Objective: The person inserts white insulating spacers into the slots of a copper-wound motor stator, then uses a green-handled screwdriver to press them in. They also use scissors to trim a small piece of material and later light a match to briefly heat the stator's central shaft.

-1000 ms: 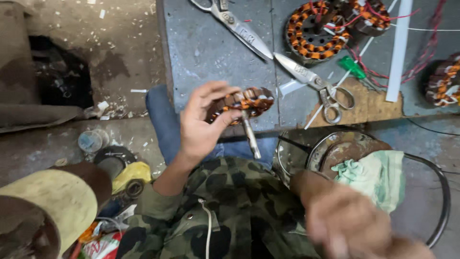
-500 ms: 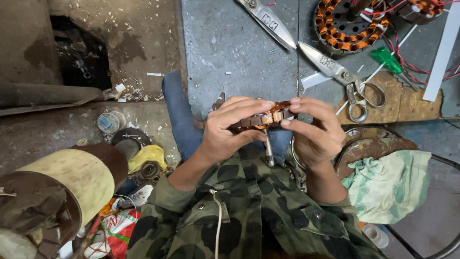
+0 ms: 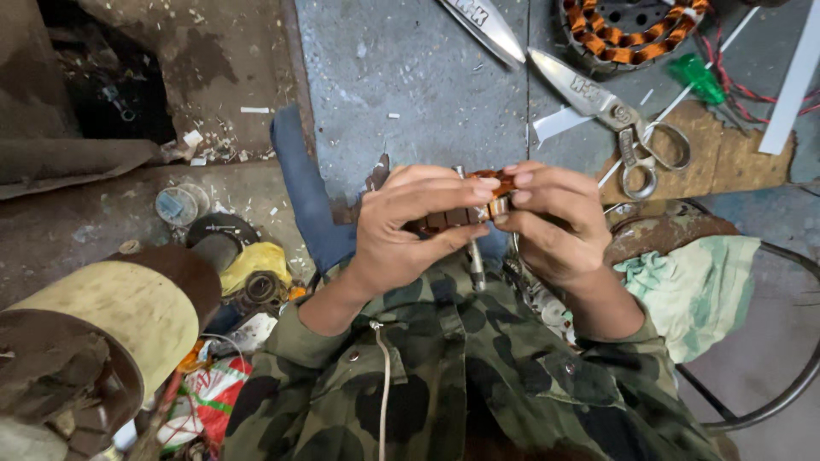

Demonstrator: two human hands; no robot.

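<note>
I am holding a small motor part (image 3: pixel 465 205) with copper wire wound on it, up in front of my chest and over my lap. My left hand (image 3: pixel 410 226) is wrapped around its left side, fingers on top and thumb below. My right hand (image 3: pixel 551 218) pinches its right end with the fingertips. So both hands are close together and closed on the same part. A thin metal rod (image 3: pixel 475 260) sticks down out of it between my hands. I think I am at the step of working on the wire at the right end, maybe pressing or tucking it, but my fingers hide that spot, so I cannot tell for sure. The next move needs a firm hold with the left hand and small, careful pushes with the right fingertips, so the thin wire does not snap. On the grey counter (image 3: pixel 410 77) past my hands lie big metal shears (image 3: pixel 619 119) and a round ring of orange coils (image 3: pixel 632 30). A green cloth (image 3: pixel 696 282) lies by my right arm.
</note>
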